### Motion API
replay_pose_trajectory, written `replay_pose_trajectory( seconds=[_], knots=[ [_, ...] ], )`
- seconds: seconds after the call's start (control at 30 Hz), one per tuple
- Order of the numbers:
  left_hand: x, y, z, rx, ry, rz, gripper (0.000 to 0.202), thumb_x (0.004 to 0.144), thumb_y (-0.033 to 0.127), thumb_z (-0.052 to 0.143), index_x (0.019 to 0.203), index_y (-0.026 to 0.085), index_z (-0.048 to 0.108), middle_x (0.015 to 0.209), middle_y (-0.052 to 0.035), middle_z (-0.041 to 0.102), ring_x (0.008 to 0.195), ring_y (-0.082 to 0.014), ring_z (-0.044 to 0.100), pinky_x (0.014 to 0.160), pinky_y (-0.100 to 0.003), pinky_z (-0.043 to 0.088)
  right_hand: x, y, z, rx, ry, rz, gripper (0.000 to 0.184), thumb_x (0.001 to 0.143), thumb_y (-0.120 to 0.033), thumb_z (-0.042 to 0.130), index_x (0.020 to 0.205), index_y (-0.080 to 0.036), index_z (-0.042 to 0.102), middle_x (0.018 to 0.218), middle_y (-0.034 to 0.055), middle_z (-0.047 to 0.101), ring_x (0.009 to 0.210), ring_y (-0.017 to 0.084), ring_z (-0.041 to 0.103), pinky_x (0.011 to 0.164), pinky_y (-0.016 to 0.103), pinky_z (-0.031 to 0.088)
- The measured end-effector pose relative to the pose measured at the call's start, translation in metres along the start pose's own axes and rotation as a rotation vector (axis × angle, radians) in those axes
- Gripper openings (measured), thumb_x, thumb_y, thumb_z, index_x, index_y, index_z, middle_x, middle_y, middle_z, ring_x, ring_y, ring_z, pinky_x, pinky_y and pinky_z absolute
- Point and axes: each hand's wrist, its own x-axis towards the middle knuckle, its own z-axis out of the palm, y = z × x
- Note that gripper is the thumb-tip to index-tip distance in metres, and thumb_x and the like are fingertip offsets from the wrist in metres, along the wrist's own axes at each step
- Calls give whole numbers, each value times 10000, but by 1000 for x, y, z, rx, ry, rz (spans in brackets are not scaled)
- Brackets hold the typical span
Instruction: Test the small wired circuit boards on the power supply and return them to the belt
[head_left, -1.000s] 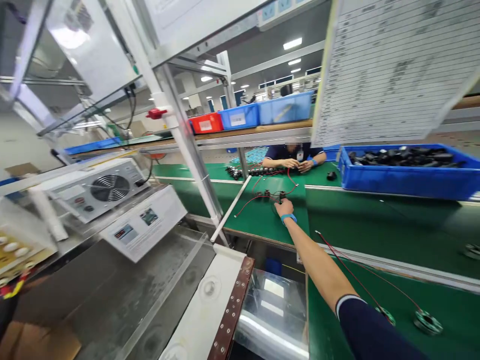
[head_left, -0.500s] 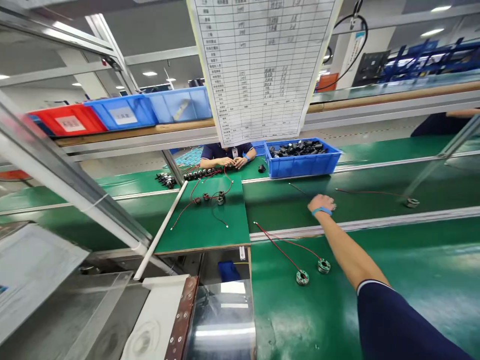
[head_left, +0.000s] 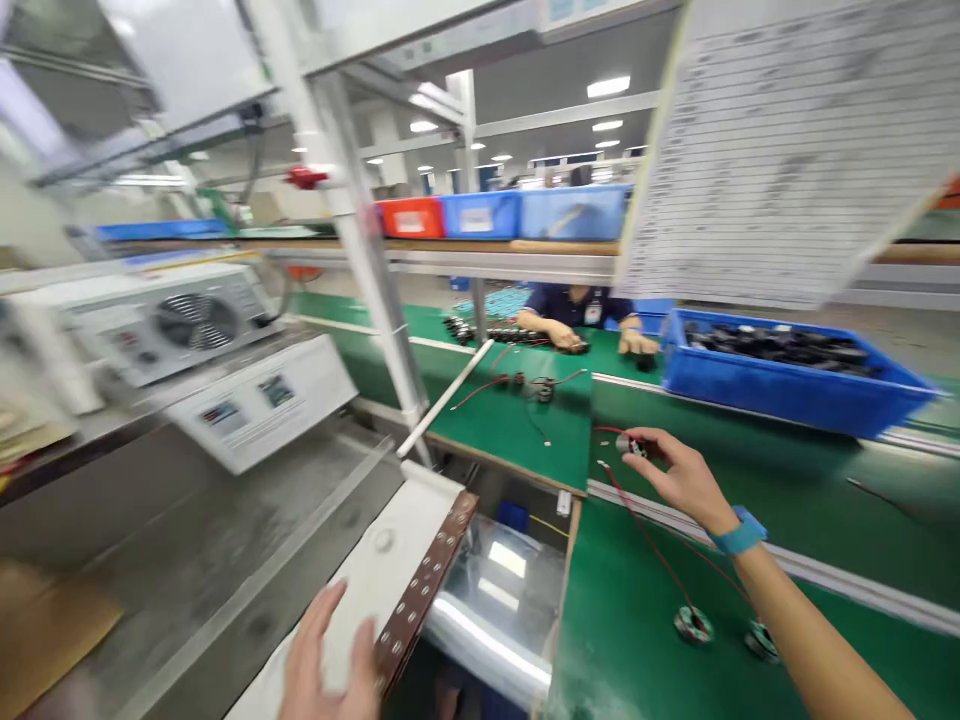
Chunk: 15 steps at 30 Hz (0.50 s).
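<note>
My right hand (head_left: 679,478), with a blue wristband, pinches a small round metal motor part (head_left: 628,445) between thumb and fingers. A red wire runs left from that part, above the green belt. My left hand (head_left: 330,660) is held up with its fingers apart, over the white strip (head_left: 390,535) beside a brown perforated edge; nothing shows in it. Two similar motor parts with green rings and red leads, one nearer (head_left: 694,625) and one further right (head_left: 763,640), lie on the green bench below my right forearm. Several more wired parts (head_left: 546,388) lie on the green board.
A blue bin (head_left: 795,390) of black parts stands behind my right hand. Across the line, a co-worker's hands (head_left: 566,335) handle small parts. A metal post (head_left: 375,260) and white rod (head_left: 446,398) stand left. A paper sheet (head_left: 780,160) hangs at upper right.
The view has swung left. My right hand has drawn back from the far belt and now holds a motor part. My left hand has come into view at the bottom.
</note>
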Motion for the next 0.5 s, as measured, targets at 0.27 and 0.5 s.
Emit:
replay_pose_trajectory(
  seconds=[0.27, 0.5],
  knots=[
    [-2, 17, -62, 601, -181, 90, 341, 932, 197, 451, 1243, 155, 585, 1236, -163, 664, 1268, -320, 534, 1103, -524, 338, -9, -238, 217, 412, -852, -698, 354, 933, -405, 594, 1217, -195, 581, 1130, 106, 676, 1017, 211, 641, 896, 320, 494],
    [-60, -54, -143, 863, -495, -657, 356, 952, 135, 286, 997, 174, 637, 1013, -133, 715, 958, -299, 696, 695, -369, 476, -90, -320, 397, -125, -1044, -743, 305, 922, -415, 586, 1080, -154, 594, 1004, 140, 711, 946, 258, 676, 771, 296, 471]
  ],
)
